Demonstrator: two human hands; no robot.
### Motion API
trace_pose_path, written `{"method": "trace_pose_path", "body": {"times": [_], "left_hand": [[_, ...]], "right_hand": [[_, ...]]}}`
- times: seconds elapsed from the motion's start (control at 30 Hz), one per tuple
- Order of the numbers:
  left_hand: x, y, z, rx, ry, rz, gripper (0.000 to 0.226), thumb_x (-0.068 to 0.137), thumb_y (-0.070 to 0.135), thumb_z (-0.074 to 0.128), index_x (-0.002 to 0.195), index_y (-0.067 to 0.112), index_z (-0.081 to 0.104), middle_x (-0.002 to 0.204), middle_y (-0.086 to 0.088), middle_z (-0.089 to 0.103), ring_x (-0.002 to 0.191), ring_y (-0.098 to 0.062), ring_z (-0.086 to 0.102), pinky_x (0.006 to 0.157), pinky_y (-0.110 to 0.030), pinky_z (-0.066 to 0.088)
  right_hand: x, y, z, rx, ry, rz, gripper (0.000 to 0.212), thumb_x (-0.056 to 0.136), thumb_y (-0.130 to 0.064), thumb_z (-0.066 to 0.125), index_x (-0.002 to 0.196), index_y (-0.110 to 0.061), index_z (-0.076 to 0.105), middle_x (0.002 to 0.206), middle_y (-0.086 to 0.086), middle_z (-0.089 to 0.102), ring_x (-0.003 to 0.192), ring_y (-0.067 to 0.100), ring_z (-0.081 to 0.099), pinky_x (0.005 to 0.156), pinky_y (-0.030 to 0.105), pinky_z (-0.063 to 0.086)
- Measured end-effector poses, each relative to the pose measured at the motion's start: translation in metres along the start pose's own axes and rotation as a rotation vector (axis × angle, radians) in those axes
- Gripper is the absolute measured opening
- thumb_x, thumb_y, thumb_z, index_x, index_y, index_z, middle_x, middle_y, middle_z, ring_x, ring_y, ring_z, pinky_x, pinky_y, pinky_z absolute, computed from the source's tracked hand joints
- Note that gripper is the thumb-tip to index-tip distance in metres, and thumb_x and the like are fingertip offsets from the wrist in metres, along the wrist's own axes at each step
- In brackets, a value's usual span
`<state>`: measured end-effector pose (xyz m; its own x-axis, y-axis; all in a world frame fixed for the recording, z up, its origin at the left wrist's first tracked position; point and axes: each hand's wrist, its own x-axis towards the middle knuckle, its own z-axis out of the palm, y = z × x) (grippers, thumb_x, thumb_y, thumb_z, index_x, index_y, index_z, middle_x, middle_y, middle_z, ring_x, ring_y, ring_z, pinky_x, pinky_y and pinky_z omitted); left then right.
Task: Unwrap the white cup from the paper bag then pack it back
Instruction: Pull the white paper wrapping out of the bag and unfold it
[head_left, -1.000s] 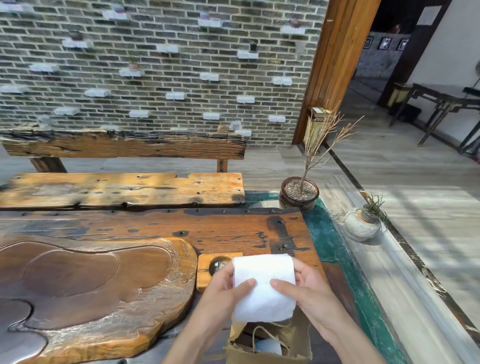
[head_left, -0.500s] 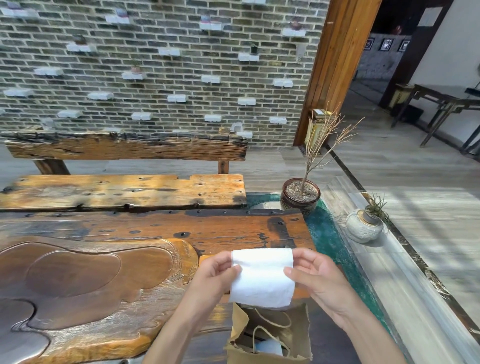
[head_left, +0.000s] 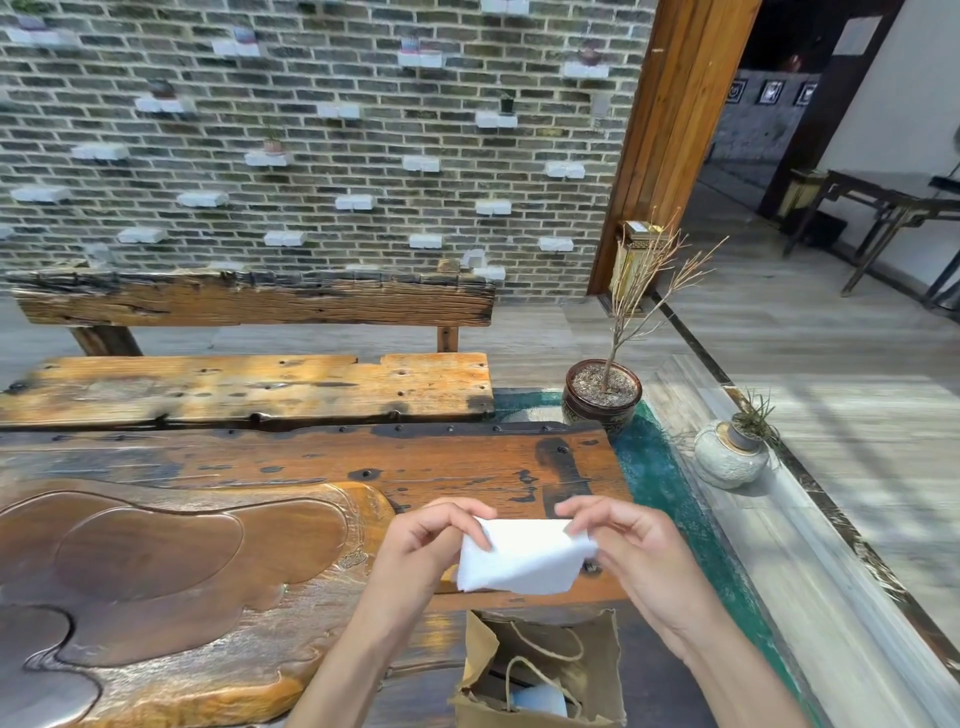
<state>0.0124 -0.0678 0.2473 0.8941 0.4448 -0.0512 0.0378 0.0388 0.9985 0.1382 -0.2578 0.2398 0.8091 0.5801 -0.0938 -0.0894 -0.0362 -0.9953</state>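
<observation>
- Step in hand (judged): unwrapping. White wrapped bundle (head_left: 522, 558) held in the air over the near edge of the wooden table (head_left: 322, 467), above and apart from the paper bag (head_left: 545, 670).
- Left hand (head_left: 431, 540): thumb and fingertips pinched on the bundle's upper left edge.
- Right hand (head_left: 631, 545): fingers pinched on the upper right corner, which is lifted; bundle sits tilted.
- The white cup itself is not visible; presumably inside the white wrapping. Cannot confirm.
- Paper bag: stands open below the hands, twine handles (head_left: 535, 665) flopped inward. A pale item (head_left: 537, 701) lies at the bottom; identity unclear.
- Next move (judged): peel the lifted corner back while the other hand supports the weight from below, so the cup does not drop out onto wood.
- Other containers: dark ceramic pot (head_left: 602, 400) holding gravel and a bare twig plant; pale round pot (head_left: 727, 457) with a small green plant, on the ledge to the right.
</observation>
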Motion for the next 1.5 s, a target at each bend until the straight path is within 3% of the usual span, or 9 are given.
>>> {"method": "trace_pose_path", "body": {"times": [0.13,0.33,0.47,0.8,1.0,1.13,1.23,1.33,1.5], "left_hand": [[0.003,-0.001,-0.003,0.114,0.004,0.129,0.048,0.085,-0.017,0.044,0.057,0.013,0.069,0.099,0.003,0.072,0.102,-0.013,0.062,0.083,-0.031,0.043],[0.001,0.005,-0.001,0.229,-0.022,0.353,0.041,0.077,-0.008,0.05,0.058,0.022,0.07,0.1,0.005,0.07,0.102,-0.019,0.063,0.08,-0.021,0.046],[-0.001,0.002,-0.002,0.174,-0.035,0.387,0.039,0.075,-0.012,0.051,0.055,0.016,0.07,0.103,0.0,0.069,0.103,-0.021,0.062,0.08,-0.02,0.046],[-0.001,-0.002,0.012,-0.466,0.049,0.0,0.011,0.087,0.014,0.06,0.098,0.009,0.06,0.106,-0.013,0.071,0.091,-0.024,0.066,0.069,-0.039,0.052],[0.003,-0.004,0.022,-0.393,0.255,0.001,0.015,0.079,0.005,0.074,0.091,0.012,0.069,0.081,-0.009,0.07,0.081,-0.02,0.061,0.074,-0.035,0.042],[0.0,0.003,0.025,-0.3,0.259,0.087,0.01,0.082,-0.001,0.07,0.088,0.006,0.066,0.074,0.002,0.069,0.065,-0.006,0.063,0.054,-0.017,0.049],[0.0,0.01,0.027,-0.272,0.247,0.123,0.008,0.084,-0.002,0.067,0.089,0.002,0.063,0.073,0.002,0.07,0.058,-0.002,0.065,0.044,-0.012,0.047],[0.007,0.007,0.024,-0.268,0.244,0.116,0.017,0.08,0.011,0.075,0.095,0.01,0.068,0.089,-0.003,0.073,0.078,-0.008,0.066,0.066,-0.022,0.052],[0.006,0.007,0.026,-0.457,0.028,-0.118,0.038,0.081,0.034,0.073,0.107,0.005,0.069,0.09,-0.012,0.07,0.074,-0.022,0.066,0.053,-0.029,0.052]], "right_hand": [[0.001,-0.005,0.006,0.18,0.035,0.095,0.018,0.1,-0.012,0.051,0.11,-0.004,0.063,0.107,0.017,0.074,0.09,0.024,0.069,0.073,0.033,0.054],[0.005,0.003,0.006,0.198,0.004,0.186,0.064,0.062,-0.028,0.087,0.12,-0.008,0.067,0.116,0.014,0.072,0.106,0.021,0.07,0.08,0.029,0.057],[0.005,-0.001,0.005,0.123,-0.02,0.203,0.042,0.066,-0.019,0.088,0.103,-0.003,0.077,0.114,0.014,0.074,0.102,0.022,0.071,0.077,0.028,0.055],[0.0,-0.014,0.011,0.08,0.069,0.034,0.015,0.076,-0.008,0.079,0.091,-0.004,0.075,0.091,0.004,0.078,0.087,0.01,0.07,0.084,0.029,0.047],[-0.002,-0.013,0.011,0.079,0.075,-0.095,0.023,0.08,-0.001,0.076,0.103,-0.005,0.071,0.097,0.002,0.077,0.089,0.012,0.068,0.083,0.021,0.054],[0.0,-0.01,0.016,0.304,0.057,0.023,0.062,0.055,-0.037,0.094,0.105,-0.006,0.076,0.11,0.013,0.075,0.098,0.021,0.07,0.083,0.029,0.058],[-0.001,-0.01,0.024,0.306,-0.056,0.113,0.046,0.072,-0.032,0.082,0.1,0.004,0.074,0.102,0.025,0.073,0.085,0.029,0.069,0.064,0.035,0.059],[-0.002,-0.012,0.033,0.218,0.014,0.06,0.036,0.077,-0.029,0.079,0.099,0.0,0.075,0.101,0.027,0.074,0.085,0.029,0.069,0.073,0.038,0.055],[0.001,-0.021,0.045,0.119,0.134,-0.125,0.021,0.085,-0.027,0.068,0.092,-0.008,0.073,0.086,0.011,0.075,0.079,0.019,0.068,0.067,0.033,0.053]]}}
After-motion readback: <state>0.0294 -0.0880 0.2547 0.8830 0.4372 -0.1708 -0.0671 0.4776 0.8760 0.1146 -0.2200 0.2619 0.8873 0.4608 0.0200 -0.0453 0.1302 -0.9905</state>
